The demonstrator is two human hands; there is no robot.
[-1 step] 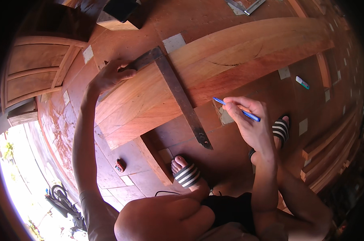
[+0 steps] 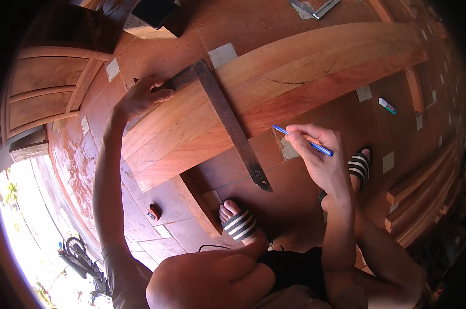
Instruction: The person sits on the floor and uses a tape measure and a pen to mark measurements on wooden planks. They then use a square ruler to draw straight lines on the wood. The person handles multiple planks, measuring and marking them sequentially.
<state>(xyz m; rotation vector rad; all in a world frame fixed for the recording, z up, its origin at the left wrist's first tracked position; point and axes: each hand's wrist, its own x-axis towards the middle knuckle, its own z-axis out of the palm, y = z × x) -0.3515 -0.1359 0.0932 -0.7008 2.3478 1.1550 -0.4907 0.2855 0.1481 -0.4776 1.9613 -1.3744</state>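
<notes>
A dark, worn metal carpenter's square point(image 2: 223, 110) lies across a long set of reddish wooden boards point(image 2: 294, 67) placed side by side. One arm of it runs along the far edge; the other crosses the wood and sticks out past the near edge. My left hand point(image 2: 143, 97) grips the square's far arm at the boards' far left edge, the thumb on top and the other fingers partly hidden. In my right hand point(image 2: 323, 159) a blue pen point(image 2: 320, 149) is pinched between thumb and fingers. Its tip points left, just off the boards' near edge, right of the square.
Wooden supports point(image 2: 199, 206) hold the boards above the tiled floor. A red tape measure point(image 2: 153, 212) lies at left, a white and green marker-like object point(image 2: 387, 105) at right. Stacked timber point(image 2: 423, 190) is at the right, a wooden frame panel point(image 2: 53, 85) at far left. My sandalled feet point(image 2: 239, 224) are close by.
</notes>
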